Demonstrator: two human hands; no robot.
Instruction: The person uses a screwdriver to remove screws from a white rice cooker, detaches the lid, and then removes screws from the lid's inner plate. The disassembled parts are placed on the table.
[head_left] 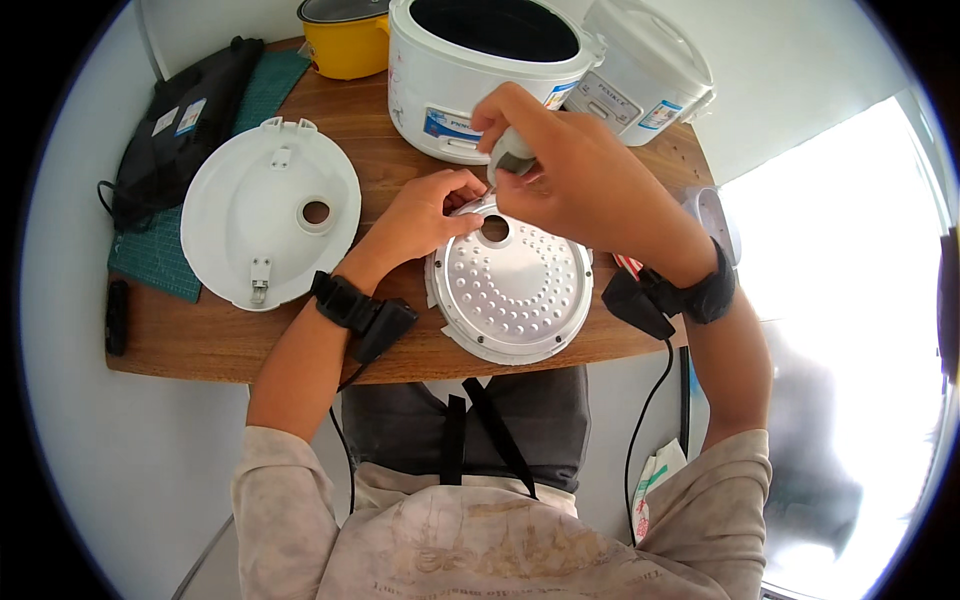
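Observation:
A round white rice cooker lid (520, 290) lies at the table's front edge, its dimpled metal inner plate facing up, with a round hole near the far side and small screws around the rim. My left hand (430, 210) grips the lid's far left rim, thumb beside the hole and fingers curled. Closed round a grey-and-white screwdriver handle (512, 157), my right hand (565, 165) holds it upright over the far rim. The tool's tip is hidden by my fingers. To the left rests a white lid cover (235, 225), inside up, with a hole and two small brackets.
Behind the lid stands a white rice cooker body (430, 90), open on top. Another white cooker (640, 75) is at its right, and a yellow pot (345, 45) at its left. A black bag-like item (190, 115) lies on a green cutting mat (160, 260); a black object (117, 315) lies nearby.

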